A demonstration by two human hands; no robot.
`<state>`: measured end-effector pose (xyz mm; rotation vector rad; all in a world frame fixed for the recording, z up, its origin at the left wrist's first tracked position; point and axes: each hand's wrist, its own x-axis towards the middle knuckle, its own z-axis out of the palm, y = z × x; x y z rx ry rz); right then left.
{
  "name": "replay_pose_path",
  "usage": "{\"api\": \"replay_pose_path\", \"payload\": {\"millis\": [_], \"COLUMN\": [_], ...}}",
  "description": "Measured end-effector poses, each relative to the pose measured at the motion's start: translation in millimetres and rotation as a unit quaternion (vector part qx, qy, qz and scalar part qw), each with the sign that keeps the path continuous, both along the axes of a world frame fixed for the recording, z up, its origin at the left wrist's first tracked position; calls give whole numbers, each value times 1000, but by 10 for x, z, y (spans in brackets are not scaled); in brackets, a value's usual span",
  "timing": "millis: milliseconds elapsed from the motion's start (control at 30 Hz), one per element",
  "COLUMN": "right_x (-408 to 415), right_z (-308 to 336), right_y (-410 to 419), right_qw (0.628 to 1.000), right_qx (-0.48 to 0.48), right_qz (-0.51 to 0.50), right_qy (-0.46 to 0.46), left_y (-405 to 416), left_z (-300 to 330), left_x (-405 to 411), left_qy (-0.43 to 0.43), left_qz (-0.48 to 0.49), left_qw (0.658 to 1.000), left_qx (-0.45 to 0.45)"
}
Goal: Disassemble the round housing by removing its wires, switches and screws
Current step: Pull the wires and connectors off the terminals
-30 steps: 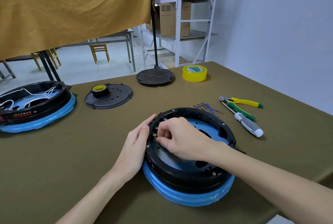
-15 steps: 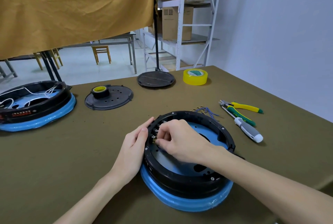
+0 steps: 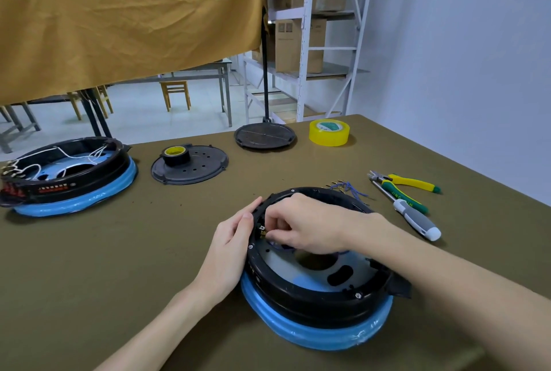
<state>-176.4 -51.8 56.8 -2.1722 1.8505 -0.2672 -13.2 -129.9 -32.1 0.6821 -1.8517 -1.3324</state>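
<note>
The round black housing (image 3: 316, 290) sat flat on its blue base ring, open side up; small switches (image 3: 261, 229) lined its inner wall at ten o'clock.

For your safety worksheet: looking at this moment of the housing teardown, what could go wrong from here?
1. The right hand pinches a small part at the housing wall; bare fingers could slip on the metal terminals there.
2. Only the left hand steadies the housing, so a hard pull may shift it on the table.
3. The pulled wires lie loose behind it and could get lost.
</note>
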Motion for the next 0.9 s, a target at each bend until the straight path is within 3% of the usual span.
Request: {"api": "replay_pose_path", "payload": {"millis": [233, 367, 533, 700, 800, 900], "right_x": [243, 338, 39, 256, 159, -6], "right_z": [-143, -230, -49, -297, -234, -76], "right_y": [147, 162, 111, 147, 114, 100], "right_qw": [990, 989, 999, 990, 993, 999], "right_qx": [-80, -97, -36, -114, -83, -40], "right_qz": [-75, -104, -11, -74, -77, -3], "right_qy": [84, 32, -17, 30, -31, -27], "left_y": [-8, -18, -20, -18, -15, -15], "left_z": [-8, -24, -28, -26, -32, -32], "left_x": [-7, -7, -6, -12, -5, -5], "left_qy": [7, 9, 20, 23, 22, 19], "left_qz": [-1, -6, -14, -14, -18, -17], "left_qw": [1000, 1000, 1000, 1000, 1000, 1000], "left_qx": [-9, -6, 6, 3, 3, 9]}}
